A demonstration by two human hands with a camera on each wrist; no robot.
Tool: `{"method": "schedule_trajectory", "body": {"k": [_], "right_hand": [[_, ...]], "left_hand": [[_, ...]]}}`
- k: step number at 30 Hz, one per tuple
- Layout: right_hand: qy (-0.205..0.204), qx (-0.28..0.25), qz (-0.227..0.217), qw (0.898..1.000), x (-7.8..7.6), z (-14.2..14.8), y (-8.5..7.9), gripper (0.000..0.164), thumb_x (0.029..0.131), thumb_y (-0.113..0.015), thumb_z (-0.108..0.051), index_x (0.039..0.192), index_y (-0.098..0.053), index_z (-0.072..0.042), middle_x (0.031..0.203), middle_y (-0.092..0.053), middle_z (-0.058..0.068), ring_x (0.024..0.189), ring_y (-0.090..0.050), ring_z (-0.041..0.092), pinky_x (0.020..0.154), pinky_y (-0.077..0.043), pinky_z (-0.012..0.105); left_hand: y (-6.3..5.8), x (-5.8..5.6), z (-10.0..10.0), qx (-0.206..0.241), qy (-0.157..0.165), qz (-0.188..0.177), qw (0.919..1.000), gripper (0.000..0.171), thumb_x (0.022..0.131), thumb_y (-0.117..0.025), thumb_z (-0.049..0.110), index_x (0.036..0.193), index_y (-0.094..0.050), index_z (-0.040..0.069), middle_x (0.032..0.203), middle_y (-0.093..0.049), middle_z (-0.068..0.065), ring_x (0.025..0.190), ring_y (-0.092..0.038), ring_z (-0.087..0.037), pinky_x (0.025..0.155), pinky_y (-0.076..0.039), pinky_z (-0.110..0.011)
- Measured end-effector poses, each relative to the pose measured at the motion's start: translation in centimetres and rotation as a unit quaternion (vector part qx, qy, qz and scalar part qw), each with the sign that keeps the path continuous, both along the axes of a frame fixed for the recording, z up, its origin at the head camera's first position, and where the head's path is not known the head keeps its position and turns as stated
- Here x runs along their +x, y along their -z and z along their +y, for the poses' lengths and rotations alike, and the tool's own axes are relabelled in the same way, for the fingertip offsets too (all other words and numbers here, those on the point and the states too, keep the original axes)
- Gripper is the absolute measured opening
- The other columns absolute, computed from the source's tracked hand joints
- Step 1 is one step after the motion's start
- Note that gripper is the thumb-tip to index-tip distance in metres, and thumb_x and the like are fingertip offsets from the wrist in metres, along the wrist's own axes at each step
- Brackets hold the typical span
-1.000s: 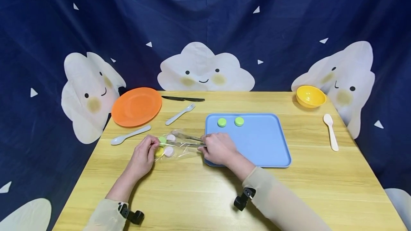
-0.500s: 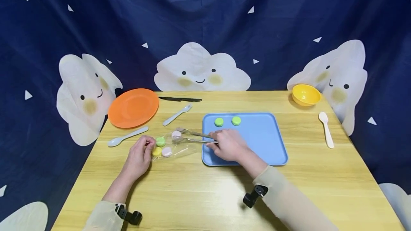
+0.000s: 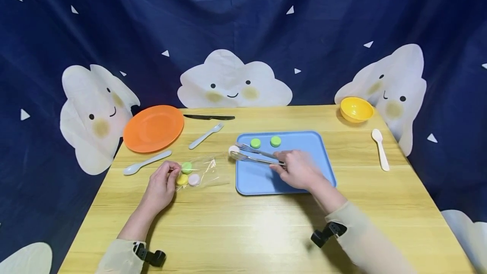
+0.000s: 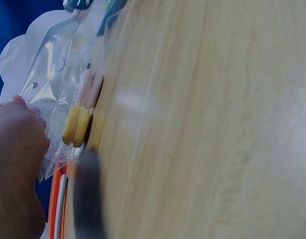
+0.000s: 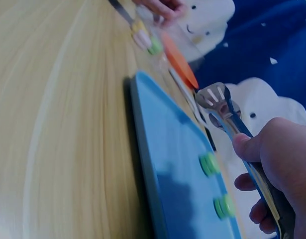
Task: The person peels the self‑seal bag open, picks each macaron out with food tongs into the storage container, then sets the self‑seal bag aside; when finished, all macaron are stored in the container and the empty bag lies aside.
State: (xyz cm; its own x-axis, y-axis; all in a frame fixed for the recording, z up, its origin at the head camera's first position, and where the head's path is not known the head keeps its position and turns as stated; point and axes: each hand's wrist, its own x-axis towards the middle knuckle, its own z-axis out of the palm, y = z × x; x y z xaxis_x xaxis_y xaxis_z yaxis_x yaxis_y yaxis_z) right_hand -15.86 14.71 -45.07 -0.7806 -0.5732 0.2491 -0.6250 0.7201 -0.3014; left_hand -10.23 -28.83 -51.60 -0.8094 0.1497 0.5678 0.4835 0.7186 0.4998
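My left hand point(image 3: 160, 185) pinches the end of a clear plastic bag point(image 3: 213, 168). Inside the bag lie a green macaron point(image 3: 187, 167), a yellow macaron point(image 3: 182, 179) and a pale pink macaron point(image 3: 194, 179); the left wrist view shows the yellow one point(image 4: 75, 127) edge-on. My right hand point(image 3: 302, 171) grips metal tongs point(image 5: 264, 186), whose slotted tips hold a pale macaron point(image 3: 233, 150) above the left edge of the blue tray point(image 3: 304, 149). Two green macarons point(image 3: 255, 143) point(image 3: 275, 141) sit along the tray's far side.
An orange plate point(image 3: 154, 129), black knife point(image 3: 209, 117), grey fork point(image 3: 206, 136) and grey spoon point(image 3: 147, 163) lie at the left and back. A yellow bowl point(image 3: 357, 110) and white spoon point(image 3: 380, 149) are at the right. A dark blue cloud-patterned curtain point(image 3: 323, 24) hangs behind the table.
The tongs have drawn the pale macaron out of the bag and carried it right to the tray's edge. My left hand still holds the bag in place. The head view has shifted slightly.
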Motion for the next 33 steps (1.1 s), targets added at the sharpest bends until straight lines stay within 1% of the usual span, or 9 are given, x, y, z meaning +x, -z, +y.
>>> {"method": "schedule_trajectory", "body": {"k": [9,13,17,20,23,25,29,31,33], "right_hand": [[0.080,-0.005,0.022,0.997,0.0,5.7,0.0,0.030,0.095,-0.080,-0.036,0.111,-0.079,-0.010,0.091,-0.076,0.009,0.065,-0.064,0.026,0.049,-0.046,0.043],[0.108,-0.013,0.019,0.994,0.1,7.9,0.1,0.023,0.096,-0.079,-0.035,0.102,-0.077,-0.012,0.079,-0.071,0.008,0.064,-0.064,0.030,0.050,-0.046,0.047],[0.135,-0.016,0.009,0.991,0.2,9.8,0.1,0.022,0.097,-0.078,-0.035,0.088,-0.068,-0.018,0.062,-0.054,0.001,0.057,-0.055,0.027,0.046,-0.039,0.044],[0.150,-0.017,0.007,0.988,0.3,11.0,0.3,0.021,0.097,-0.078,-0.034,0.096,-0.075,-0.014,0.068,-0.064,0.006,0.060,-0.060,0.030,0.047,-0.041,0.045],[0.164,-0.015,0.007,0.986,0.4,12.2,0.6,0.029,0.097,-0.077,-0.034,0.113,-0.079,-0.010,0.081,-0.073,0.012,0.065,-0.066,0.035,0.048,-0.043,0.046],[0.172,-0.013,0.007,0.985,0.5,12.8,0.8,0.032,0.096,-0.078,-0.034,0.117,-0.079,-0.009,0.083,-0.074,0.013,0.065,-0.066,0.034,0.047,-0.042,0.044],[0.181,-0.003,0.010,0.983,0.5,13.6,1.3,0.021,0.097,-0.077,-0.035,0.093,-0.075,-0.015,0.064,-0.059,0.004,0.057,-0.056,0.027,0.045,-0.035,0.039],[0.187,0.004,0.007,0.982,0.6,14.0,1.6,0.027,0.097,-0.077,-0.036,0.081,-0.065,-0.018,0.058,-0.048,-0.001,0.054,-0.050,0.025,0.044,-0.031,0.038],[0.192,0.010,-0.002,0.981,0.6,14.2,1.7,0.031,0.098,-0.076,-0.037,0.078,-0.060,-0.020,0.057,-0.040,-0.004,0.053,-0.045,0.023,0.044,-0.029,0.037]], "left_hand": [[0.0,0.1,-0.2,-0.006,0.005,-0.009,0.9999,0.005,0.103,-0.064,-0.003,0.105,-0.061,0.001,0.104,-0.068,-0.010,0.090,-0.065,-0.022,0.079,-0.050,-0.021],[0.1,0.1,-0.2,-0.005,0.008,-0.010,0.9999,0.002,0.106,-0.061,0.002,0.105,-0.062,0.001,0.105,-0.069,-0.010,0.093,-0.067,-0.024,0.083,-0.050,-0.017],[0.1,0.1,-0.3,-0.002,0.008,-0.012,0.9999,0.003,0.106,-0.061,0.003,0.105,-0.062,0.000,0.106,-0.069,-0.011,0.095,-0.069,-0.026,0.087,-0.048,-0.011],[0.0,0.1,-0.2,-0.005,0.005,-0.014,0.9999,0.006,0.102,-0.065,-0.004,0.104,-0.062,0.001,0.106,-0.069,-0.012,0.095,-0.069,-0.026,0.087,-0.048,-0.010],[-0.1,0.2,-0.2,-0.008,0.002,-0.013,0.9999,0.017,0.096,-0.068,-0.012,0.104,-0.062,0.002,0.106,-0.069,-0.012,0.095,-0.070,-0.026,0.086,-0.048,-0.011],[-0.1,0.2,-0.1,-0.009,0.002,-0.013,0.9999,0.020,0.095,-0.069,-0.014,0.104,-0.062,0.002,0.106,-0.069,-0.012,0.095,-0.070,-0.027,0.087,-0.048,-0.011],[-0.1,0.2,-0.1,-0.005,0.006,-0.015,0.9999,0.013,0.098,-0.066,-0.011,0.105,-0.062,0.000,0.106,-0.069,-0.013,0.097,-0.070,-0.028,0.089,-0.047,-0.009],[-0.1,0.2,-0.1,-0.003,0.010,-0.016,0.9998,0.008,0.101,-0.064,-0.007,0.105,-0.063,-0.001,0.107,-0.069,-0.013,0.098,-0.069,-0.028,0.092,-0.046,-0.008],[-0.1,0.2,-0.2,-0.001,0.013,-0.016,0.9998,0.003,0.104,-0.062,-0.004,0.105,-0.063,-0.002,0.108,-0.069,-0.013,0.100,-0.069,-0.029,0.093,-0.046,-0.008]]}}
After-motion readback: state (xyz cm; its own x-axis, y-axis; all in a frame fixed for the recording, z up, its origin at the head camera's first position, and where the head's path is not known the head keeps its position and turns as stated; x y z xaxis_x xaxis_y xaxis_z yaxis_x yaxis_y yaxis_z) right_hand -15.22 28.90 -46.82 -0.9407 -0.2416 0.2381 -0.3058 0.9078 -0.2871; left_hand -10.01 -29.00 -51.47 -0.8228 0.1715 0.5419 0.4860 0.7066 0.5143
